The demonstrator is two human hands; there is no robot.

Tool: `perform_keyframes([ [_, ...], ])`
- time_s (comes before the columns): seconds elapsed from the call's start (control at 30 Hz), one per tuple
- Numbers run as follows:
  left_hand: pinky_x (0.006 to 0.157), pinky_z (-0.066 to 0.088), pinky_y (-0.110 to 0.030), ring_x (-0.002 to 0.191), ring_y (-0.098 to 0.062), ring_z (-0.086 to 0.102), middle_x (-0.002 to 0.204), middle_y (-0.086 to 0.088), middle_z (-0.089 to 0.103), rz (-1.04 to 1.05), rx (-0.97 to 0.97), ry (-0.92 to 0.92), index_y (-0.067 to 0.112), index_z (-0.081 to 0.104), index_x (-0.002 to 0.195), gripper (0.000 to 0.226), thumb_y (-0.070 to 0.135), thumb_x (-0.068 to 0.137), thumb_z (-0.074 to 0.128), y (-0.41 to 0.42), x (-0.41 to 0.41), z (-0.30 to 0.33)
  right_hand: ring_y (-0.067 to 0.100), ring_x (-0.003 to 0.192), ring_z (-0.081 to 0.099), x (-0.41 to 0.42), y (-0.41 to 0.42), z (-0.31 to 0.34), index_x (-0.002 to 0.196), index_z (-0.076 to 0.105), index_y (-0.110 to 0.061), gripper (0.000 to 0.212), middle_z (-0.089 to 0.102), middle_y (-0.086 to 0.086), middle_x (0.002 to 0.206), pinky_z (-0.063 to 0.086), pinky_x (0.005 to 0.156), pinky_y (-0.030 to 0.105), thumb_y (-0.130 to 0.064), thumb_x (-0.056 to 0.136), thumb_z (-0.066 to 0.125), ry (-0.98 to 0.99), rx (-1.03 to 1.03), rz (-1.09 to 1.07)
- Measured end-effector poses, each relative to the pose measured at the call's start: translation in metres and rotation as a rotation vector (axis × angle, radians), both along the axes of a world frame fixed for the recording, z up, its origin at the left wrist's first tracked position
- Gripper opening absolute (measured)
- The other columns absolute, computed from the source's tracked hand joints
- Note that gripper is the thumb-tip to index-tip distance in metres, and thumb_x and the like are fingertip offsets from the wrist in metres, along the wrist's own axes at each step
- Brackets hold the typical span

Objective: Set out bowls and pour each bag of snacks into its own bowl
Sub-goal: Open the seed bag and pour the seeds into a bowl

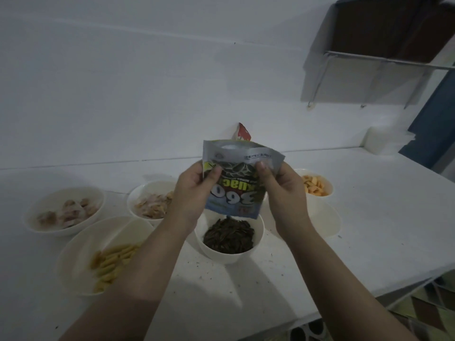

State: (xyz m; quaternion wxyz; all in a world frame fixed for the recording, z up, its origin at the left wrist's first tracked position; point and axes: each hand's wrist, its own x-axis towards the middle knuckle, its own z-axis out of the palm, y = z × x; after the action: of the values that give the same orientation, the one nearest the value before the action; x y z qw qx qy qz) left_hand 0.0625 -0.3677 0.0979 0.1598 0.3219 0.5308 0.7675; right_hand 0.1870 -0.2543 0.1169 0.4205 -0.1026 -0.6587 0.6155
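A: Both hands are up on the silver-and-blue foil snack bag (240, 178), held upside down. The left hand (197, 193) pinches its left edge, the right hand (278, 190) pinches its right edge, thumbs across the printed front.

B: And its mouth hangs just above the small white bowl of dark seeds (230, 236), which sits near the middle of the white counter (369, 217).

A: The risk, I'd say, is scatter. That bowl is narrow and heaped already; a shake off-centre and seeds go over the rim. There are dark specks on the counter around it now.

B: A tilt to the left could also drop strays into the neighbours. The large white bowl of yellow tube snacks (103, 257) sits just beside it toward the front-left.

A: Behind that, two white bowls of pale pinkish pieces: one at the far left (65, 211), one (151, 200) partly hidden by the left wrist.

B: On the right, a white bowl of orange crackers (315, 185) peeks past the right hand, with another white bowl (325, 222) in front of it; its contents I can't make out.

A: A red-and-white packet (242, 132) stands at the back edge, by the wall.

B: Crowded, then. Setting the bag down means finding a gap between bowls.
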Motion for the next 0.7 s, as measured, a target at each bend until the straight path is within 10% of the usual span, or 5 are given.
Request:
perform_keyframes([
  [0.17, 0.079, 0.058, -0.033, 0.091, -0.016, 0.072, 0.094, 0.004, 0.077, -0.003, 0.087, -0.06, 0.016, 0.067, 0.102, 0.015, 0.016, 0.094, 0.054, -0.001, -0.002, 0.003, 0.012, 0.102, 0.07, 0.0, -0.001, -0.036, 0.111, 0.072, -0.026, 0.018, 0.075, -0.008, 0.107, 0.058, 0.088, 0.045, -0.024, 0.094, 0.067, -0.33, 0.176, 0.007],
  [0.37, 0.079, 0.057, -0.04, 0.102, -0.027, 0.07, 0.107, -0.008, 0.074, 0.034, 0.139, -0.262, 0.008, 0.065, 0.115, 0.024, 0.016, 0.097, 0.052, 0.0, -0.009, -0.007, 0.003, 0.087, 0.069, 0.011, 0.009, -0.055, 0.111, 0.069, -0.024, 0.02, 0.075, -0.011, 0.096, 0.055, 0.077, 0.025, -0.026, 0.091, 0.069, -0.56, 0.297, 0.019],
  [0.53, 0.087, 0.057, -0.041, 0.109, -0.024, 0.067, 0.118, -0.007, 0.071, -0.022, 0.181, -0.354, 0.017, 0.068, 0.112, 0.023, 0.019, 0.1, 0.048, 0.003, -0.008, -0.005, 0.014, 0.085, 0.07, 0.015, 0.008, -0.045, 0.097, 0.072, -0.017, 0.008, 0.076, -0.002, 0.087, 0.056, 0.078, 0.033, -0.022, 0.092, 0.068, -0.382, 0.101, -0.107],
  [0.7, 0.075, 0.042, -0.032, 0.078, -0.009, 0.056, 0.086, 0.008, 0.069, 0.003, -0.052, -0.241, 0.021, 0.067, 0.091, 0.011, 0.029, 0.095, 0.06, 0.016, -0.005, -0.012, 0.014, 0.096, 0.072, 0.04, 0.016, -0.033, 0.105, 0.063, -0.017, 0.009, 0.075, -0.002, 0.101, 0.06, 0.085, 0.034, -0.02, 0.098, 0.059, -0.269, -0.114, -0.105],
])
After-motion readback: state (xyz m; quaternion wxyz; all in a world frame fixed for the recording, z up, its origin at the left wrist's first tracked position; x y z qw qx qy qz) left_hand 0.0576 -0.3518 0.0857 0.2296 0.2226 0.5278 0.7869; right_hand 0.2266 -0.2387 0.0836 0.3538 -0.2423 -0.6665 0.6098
